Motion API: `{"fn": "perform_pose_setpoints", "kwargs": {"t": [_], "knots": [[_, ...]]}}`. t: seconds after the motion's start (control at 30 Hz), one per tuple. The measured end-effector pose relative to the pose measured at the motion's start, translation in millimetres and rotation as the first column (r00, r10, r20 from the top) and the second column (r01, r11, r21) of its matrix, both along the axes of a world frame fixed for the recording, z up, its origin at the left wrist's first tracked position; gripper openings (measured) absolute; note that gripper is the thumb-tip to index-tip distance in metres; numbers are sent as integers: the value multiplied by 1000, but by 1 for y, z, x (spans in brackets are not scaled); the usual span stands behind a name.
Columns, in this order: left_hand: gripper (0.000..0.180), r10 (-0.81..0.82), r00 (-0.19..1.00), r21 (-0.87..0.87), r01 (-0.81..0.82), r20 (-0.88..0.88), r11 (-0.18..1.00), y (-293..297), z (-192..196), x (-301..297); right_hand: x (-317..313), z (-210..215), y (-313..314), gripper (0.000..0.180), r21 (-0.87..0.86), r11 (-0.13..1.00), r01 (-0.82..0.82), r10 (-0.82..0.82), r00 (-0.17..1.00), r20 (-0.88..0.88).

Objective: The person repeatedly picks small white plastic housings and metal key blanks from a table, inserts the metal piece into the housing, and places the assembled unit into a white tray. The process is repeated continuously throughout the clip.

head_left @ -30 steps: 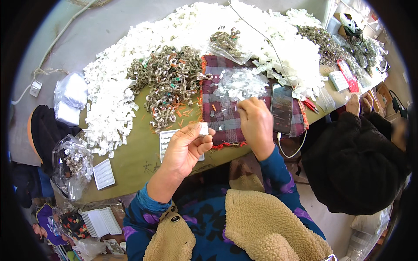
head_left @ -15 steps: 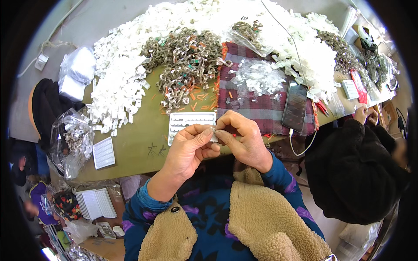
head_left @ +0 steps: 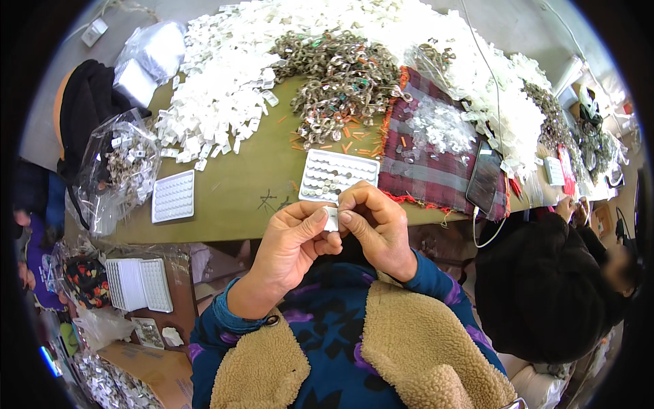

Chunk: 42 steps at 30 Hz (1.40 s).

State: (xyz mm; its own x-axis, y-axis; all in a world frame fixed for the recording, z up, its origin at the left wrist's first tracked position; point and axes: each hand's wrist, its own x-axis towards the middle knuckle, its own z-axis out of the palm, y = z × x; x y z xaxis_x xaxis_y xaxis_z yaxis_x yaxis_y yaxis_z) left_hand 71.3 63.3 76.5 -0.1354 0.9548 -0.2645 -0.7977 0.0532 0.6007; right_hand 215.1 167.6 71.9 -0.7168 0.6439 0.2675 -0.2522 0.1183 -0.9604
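My left hand (head_left: 289,247) and my right hand (head_left: 375,225) meet close to my chest, both pinching one small white plastic piece (head_left: 331,218) between thumbs and fingertips. Just beyond them a white grid tray (head_left: 338,176) lies on the olive-green table (head_left: 252,180), some of its cells filled with small round metal parts. A heap of metal rings (head_left: 340,75) lies behind the tray. A large mound of white plastic pieces (head_left: 218,95) spreads across the far side of the table.
A plaid cloth (head_left: 436,163) with clear bits and a dark phone (head_left: 485,185) lies right of the tray. An empty white tray (head_left: 172,196) sits at left, beside plastic bags of parts (head_left: 116,170). A person in black (head_left: 552,286) works at my right.
My hands have come together and drawn toward my chest; a second ago they were apart, the right reaching to the plaid cloth. The view has shifted closer to the grid tray.
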Motion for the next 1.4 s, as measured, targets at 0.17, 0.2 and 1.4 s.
{"fn": "perform_pose_setpoints", "kwargs": {"t": [0.17,0.2,1.4], "knots": [[20,86,994,-10,-87,-68,996,-21,-10,-2,-11,-5,-9,12,391,919,56,-75,997,35],[20,112,988,-18,-115,-106,993,-24,-12,-1,-14,-6,-11,13,476,877,60,-91,995,41],[13,127,985,-27,-125,117,992,-23,-53,-72,-148,25,153,14,477,877,-58,-137,921,364]]}}
